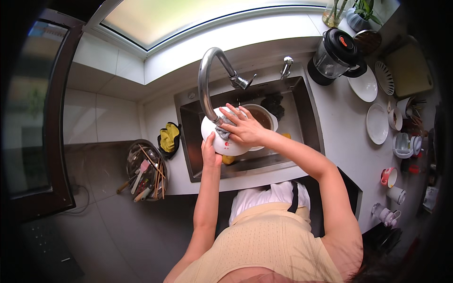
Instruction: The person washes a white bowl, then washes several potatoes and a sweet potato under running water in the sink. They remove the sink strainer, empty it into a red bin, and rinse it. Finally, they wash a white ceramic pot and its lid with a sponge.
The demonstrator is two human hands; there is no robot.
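Over the sink (300, 120) I hold a white dish (208, 132) with a small red mark, its underside apparently facing me. My left hand (211, 152) grips its lower left rim, thumb on the surface. Spread fingers of my right hand (246, 129) press a grey cloth (223, 131) against the dish. A tall curved faucet (207, 70) arches above, its spout beside my fingers; I cannot tell whether water runs. Behind my right hand, a white pot (274, 122) with brownish liquid stands in the sink. Below the dish shows something yellow (228, 160), partly hidden.
A dark mesh-like clump (274, 106) lies in the sink's far part. Left are yellow cloth-like gloves or rags (169, 139) and a utensil basket (131, 159) with chopsticks. On the right counter stand a blender (334, 56), white plates (377, 123), a red cup (389, 177) and a bottle (385, 214).
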